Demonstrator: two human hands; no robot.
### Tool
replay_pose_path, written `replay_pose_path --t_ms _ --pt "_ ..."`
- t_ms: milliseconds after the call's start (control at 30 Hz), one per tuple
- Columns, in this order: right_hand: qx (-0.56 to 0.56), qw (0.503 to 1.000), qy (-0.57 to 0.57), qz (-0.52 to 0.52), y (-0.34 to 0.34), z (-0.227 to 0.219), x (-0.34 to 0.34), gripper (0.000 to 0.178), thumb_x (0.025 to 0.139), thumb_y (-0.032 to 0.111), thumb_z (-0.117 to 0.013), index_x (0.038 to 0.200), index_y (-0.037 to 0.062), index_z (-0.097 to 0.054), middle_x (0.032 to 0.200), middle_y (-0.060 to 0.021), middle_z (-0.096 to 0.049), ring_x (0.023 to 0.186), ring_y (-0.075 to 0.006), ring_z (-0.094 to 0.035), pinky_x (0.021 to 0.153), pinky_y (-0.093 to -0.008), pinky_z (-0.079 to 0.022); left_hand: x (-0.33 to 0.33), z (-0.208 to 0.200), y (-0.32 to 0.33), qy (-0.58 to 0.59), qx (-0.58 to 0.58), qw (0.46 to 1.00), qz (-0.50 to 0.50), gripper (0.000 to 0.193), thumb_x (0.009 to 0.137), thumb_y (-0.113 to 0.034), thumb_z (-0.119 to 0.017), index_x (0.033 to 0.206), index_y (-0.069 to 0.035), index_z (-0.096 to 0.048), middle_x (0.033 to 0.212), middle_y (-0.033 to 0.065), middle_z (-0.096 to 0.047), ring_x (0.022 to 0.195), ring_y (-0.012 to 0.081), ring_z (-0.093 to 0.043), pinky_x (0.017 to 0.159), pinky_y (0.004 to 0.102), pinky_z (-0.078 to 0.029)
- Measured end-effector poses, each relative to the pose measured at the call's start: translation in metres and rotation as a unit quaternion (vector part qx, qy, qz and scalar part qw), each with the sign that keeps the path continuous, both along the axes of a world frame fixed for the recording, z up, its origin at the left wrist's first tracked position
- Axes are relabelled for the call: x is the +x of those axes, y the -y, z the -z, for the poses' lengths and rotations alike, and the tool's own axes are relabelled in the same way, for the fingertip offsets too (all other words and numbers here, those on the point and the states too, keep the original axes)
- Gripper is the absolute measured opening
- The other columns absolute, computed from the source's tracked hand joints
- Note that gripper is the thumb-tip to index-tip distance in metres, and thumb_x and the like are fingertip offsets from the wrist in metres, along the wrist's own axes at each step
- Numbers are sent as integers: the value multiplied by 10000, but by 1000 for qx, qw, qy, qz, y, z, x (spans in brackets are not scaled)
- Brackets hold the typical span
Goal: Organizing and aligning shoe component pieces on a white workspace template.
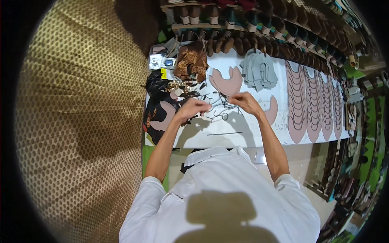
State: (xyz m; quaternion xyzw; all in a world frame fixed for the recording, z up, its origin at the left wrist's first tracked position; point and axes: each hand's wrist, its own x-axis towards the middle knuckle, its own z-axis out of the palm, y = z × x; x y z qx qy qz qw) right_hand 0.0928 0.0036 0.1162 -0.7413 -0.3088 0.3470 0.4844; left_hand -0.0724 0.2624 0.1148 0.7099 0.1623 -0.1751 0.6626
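Note:
Both hands hover over the white table (227, 140). My left hand (193, 109) has its fingers bent together in a pinch; whatever lies in them is too small to make out. A short distance to the right, my right hand (246, 103) pinches too, beside thin dark strips (222, 101). I cannot tell whether a strip is in its fingers. Scattered between and below the hands are more dark strips and what look like scissor handles (224, 116). Pink U-shaped pieces (226, 84) lie just beyond the right hand, and another pink piece (272, 110) lies to its right.
Leopard-print material (191, 60), black bags (157, 83) and a pink piece (164, 116) crowd the left end. Grey cut pieces (259, 71) lie behind. Overlapping pink pieces (297, 107) form rows at right. Shoe racks (259, 29) line the back; a patterned curtain (85, 121) hangs left.

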Motion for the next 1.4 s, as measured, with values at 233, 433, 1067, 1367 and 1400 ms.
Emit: replay_pose_path --t_ms 233,433,1067,1367,1400 --pt "-90 994 -35 57 102 101 -51 260 986 215 -735 1084 -21 -784 880 -66 -753 774 -117 -628 739 -302 -524 -61 106 56 57 134 989 30 286 919 -231 -767 1097 -10 -802 852 123 -790 729 150 -708 682 313 -562" --pt "-134 981 111 83 116 107 -78 301 872 174 -783 1146 50 -779 1047 -131 -702 875 -292 -687 818 -388 -556 -76 99 84 117 334 934 48 209 838 -158 -758 1013 -53 -803 952 150 -715 955 363 -634 873 466 -518" --pt "-143 948 233 165 139 109 -69 199 928 212 -764 1046 53 -777 1007 -87 -673 798 -275 -707 727 -392 -555 -87 103 80 189 446 874 -37 164 903 -195 -781 1047 -119 -803 995 91 -607 943 288 -589 819 423 -432" --pt "-122 974 180 71 162 91 -88 175 951 215 -710 956 43 -738 969 -93 -660 783 -285 -646 708 -404 -521 -136 96 88 188 411 892 -28 136 907 -191 -777 980 -79 -798 990 88 -651 968 288 -594 867 408 -441" --pt "-116 972 196 51 168 92 -95 177 949 221 -712 957 46 -739 968 -95 -660 800 -286 -636 716 -404 -517 -143 97 93 178 405 896 -33 137 904 -186 -780 982 -75 -800 983 87 -656 971 289 -593 868 407 -444"
